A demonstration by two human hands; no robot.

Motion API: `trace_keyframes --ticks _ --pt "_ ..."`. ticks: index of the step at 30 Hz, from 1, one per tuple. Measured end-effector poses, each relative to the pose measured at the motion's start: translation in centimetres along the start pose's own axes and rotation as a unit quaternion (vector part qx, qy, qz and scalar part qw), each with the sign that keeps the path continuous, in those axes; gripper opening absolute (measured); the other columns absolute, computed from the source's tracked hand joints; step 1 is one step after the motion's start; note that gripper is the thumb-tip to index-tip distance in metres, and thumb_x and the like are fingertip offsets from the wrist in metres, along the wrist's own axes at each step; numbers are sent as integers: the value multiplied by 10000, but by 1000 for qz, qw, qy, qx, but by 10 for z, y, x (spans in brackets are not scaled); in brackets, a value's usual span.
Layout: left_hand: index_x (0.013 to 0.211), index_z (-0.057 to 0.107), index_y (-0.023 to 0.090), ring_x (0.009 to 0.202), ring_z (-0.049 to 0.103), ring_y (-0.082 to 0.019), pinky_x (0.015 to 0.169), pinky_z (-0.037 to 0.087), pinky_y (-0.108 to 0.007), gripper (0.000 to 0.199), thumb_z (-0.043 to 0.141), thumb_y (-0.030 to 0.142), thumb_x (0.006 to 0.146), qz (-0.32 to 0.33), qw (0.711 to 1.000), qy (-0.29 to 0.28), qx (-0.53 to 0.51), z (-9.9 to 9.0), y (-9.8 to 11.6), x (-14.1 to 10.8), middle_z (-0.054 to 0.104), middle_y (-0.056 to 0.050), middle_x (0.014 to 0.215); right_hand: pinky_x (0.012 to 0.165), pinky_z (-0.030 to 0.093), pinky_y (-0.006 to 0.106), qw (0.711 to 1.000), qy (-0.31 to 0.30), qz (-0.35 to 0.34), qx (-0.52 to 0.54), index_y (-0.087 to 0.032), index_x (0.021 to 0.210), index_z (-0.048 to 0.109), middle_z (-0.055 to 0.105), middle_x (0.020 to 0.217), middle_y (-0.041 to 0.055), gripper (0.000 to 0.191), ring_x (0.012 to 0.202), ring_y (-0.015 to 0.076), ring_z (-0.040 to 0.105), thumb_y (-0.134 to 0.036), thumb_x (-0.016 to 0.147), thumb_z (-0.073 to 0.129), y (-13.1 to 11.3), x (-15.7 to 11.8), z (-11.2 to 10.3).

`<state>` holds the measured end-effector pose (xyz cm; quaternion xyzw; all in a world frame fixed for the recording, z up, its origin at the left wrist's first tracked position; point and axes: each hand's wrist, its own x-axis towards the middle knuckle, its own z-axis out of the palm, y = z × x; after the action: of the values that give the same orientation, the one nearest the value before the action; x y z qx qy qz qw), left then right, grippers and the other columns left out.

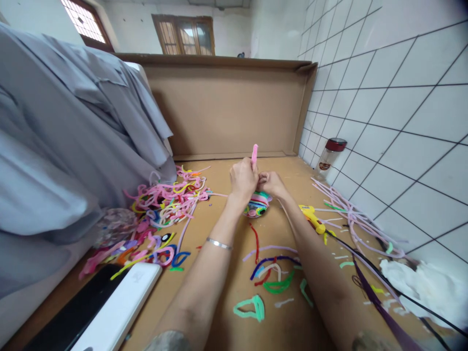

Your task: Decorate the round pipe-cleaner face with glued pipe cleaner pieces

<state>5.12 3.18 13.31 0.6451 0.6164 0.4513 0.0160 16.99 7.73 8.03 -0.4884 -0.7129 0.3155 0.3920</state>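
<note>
My left hand (243, 179) is closed, fingers wrapped round a pink pipe-cleaner piece (255, 153) that sticks up above the fist. Close beside it, my right hand (271, 183) has its fingers pinched together; what they grip is hidden. Just below both hands is a small multicoloured pipe-cleaner figure (257, 204) with stripes and a dark eye-like spot, its upper part covered by the hands. Between my forearms lie a red pipe cleaner (256, 243), a dark blue curved one (272, 260), green curved strips (280, 284) and a mint-green triangular loop (250, 308).
Pink and mixed pipe cleaners (179, 197) pile up on the left, by a white box (120, 307). At right are a yellow glue gun (312, 218) with its cord, lilac pipe cleaners (351, 219), white tissue (427, 287) and a glass jar (329, 158). A cardboard wall (230, 107) stands behind.
</note>
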Motion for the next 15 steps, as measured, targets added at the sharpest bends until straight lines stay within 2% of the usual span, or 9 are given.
trace_keyframes --ticks 4,15 --pt "943 683 142 856 672 -250 765 447 -326 265 520 343 887 -2 998 -17 59 0 3 -1 728 -146 917 563 461 192 1000 6 -6 -14 -140 704 674 691 624 12 169 669 171 664 -131 536 660 0 1 1" --pt "988 698 127 761 657 -209 696 436 -301 352 366 238 952 4 993 -52 107 -5 10 -2 724 -139 866 549 444 181 999 11 -10 -45 -143 700 693 675 591 -7 168 654 162 658 -122 546 629 -1 -1 1"
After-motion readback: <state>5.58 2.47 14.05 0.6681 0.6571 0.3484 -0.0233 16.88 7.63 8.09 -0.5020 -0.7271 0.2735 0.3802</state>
